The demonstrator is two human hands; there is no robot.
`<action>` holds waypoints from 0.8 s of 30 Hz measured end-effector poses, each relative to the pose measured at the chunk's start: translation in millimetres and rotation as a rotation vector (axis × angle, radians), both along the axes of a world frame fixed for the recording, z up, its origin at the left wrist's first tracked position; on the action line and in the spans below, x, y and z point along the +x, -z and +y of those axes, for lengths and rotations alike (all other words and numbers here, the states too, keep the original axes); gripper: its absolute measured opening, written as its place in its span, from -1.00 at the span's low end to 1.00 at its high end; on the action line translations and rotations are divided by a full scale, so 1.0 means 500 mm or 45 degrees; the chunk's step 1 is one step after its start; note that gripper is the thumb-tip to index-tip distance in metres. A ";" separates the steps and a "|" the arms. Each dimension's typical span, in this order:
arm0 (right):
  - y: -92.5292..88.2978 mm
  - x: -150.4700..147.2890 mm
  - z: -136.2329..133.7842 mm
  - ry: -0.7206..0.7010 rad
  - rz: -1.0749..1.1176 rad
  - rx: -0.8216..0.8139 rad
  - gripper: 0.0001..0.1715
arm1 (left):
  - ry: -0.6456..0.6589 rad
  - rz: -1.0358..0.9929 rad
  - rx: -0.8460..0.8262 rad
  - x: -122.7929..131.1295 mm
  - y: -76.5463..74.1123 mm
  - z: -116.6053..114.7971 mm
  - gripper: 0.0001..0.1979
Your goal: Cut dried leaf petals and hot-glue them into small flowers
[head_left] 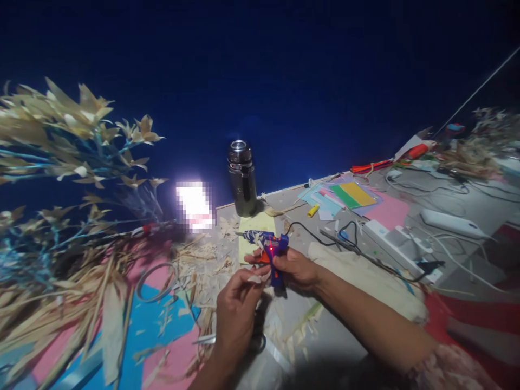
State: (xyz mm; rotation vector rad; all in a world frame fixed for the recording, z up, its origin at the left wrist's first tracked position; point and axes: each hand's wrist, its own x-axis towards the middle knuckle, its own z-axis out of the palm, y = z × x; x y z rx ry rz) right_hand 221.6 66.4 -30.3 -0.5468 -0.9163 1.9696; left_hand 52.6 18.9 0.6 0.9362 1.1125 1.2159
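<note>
My right hand (298, 266) is closed around the handle of a blue glue gun (278, 245) with an orange trigger and a small red light. Its nozzle points left, above a yellow paper (246, 246). Scraps of pale dried husk stick to its barrel. Just left of the handle, my left hand (238, 300) pinches a small pale piece (255, 279), seemingly husk; the fingers partly hide it. Under my left wrist lies a pair of scissors (205, 339), largely covered by the arm.
A dark metal flask (242, 187) stands at the table's back edge, right of a bright blurred-out screen (195, 206). Husk flowers on blue stems (87, 135) rise at left, near a tape roll (156, 281). At right are a power strip (392, 249), cables and a cream cloth (365, 281).
</note>
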 end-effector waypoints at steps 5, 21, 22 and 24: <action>0.023 -0.023 -0.002 0.105 -0.038 -0.028 -0.27 | -0.001 -0.011 0.021 0.007 0.014 0.013 -0.65; -0.024 0.018 0.005 0.270 -0.482 0.130 -0.42 | 0.141 -0.442 -0.322 -0.031 0.016 0.011 -0.59; -0.024 0.016 0.006 0.290 -0.462 0.108 -0.39 | 0.158 -0.423 -0.306 -0.030 0.017 0.011 -0.60; -0.024 0.013 0.009 0.298 -0.442 0.060 -0.31 | 0.168 -0.279 -0.215 -0.025 0.020 0.012 -0.66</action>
